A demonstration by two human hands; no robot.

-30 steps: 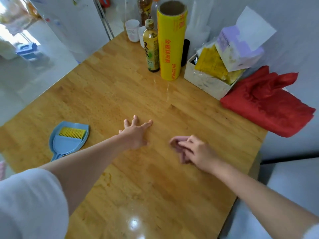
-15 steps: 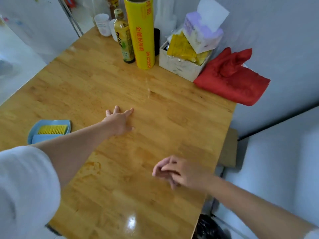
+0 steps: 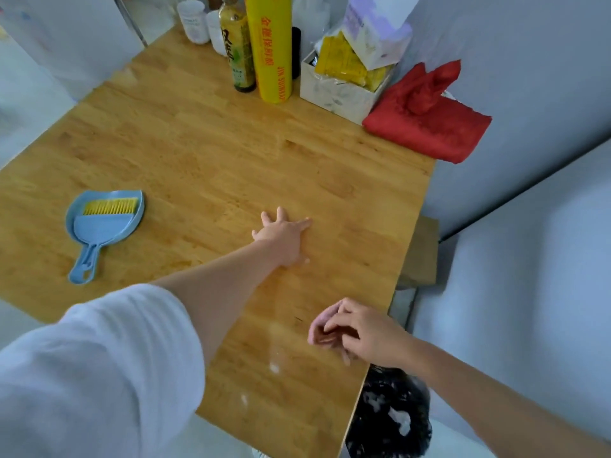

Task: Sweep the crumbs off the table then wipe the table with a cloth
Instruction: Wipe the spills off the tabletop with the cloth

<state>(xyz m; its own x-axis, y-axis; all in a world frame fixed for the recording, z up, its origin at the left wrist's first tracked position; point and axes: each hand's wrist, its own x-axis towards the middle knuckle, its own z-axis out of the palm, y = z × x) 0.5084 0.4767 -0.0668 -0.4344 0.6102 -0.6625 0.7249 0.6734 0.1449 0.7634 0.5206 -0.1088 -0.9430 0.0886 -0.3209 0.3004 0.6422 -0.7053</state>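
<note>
The left hand lies flat on the wooden counter, palm down, fingers straight and spread, holding nothing. The right hand is at the counter's near right edge, its fingers curled inward over the palm in a cupped shape; whether it holds a cloth or crumbs cannot be told, since only the pinkish insides of the fingers show. Below that hand, beside the counter's corner, stands a bin lined with a black bag with pale scraps in it. A blue dustpan lies on the counter's left side, well apart from both hands, with a small brush with yellow bristles nested in it and its handle pointing toward the near edge. No crumbs can be made out on the wood, only pale glints of light near the front. Along the far edge stand a green-labelled bottle, a yellow roll upright beside it, a white box stuffed with yellow packets, and a folded red cloth lying at the far right corner against the wall.
</note>
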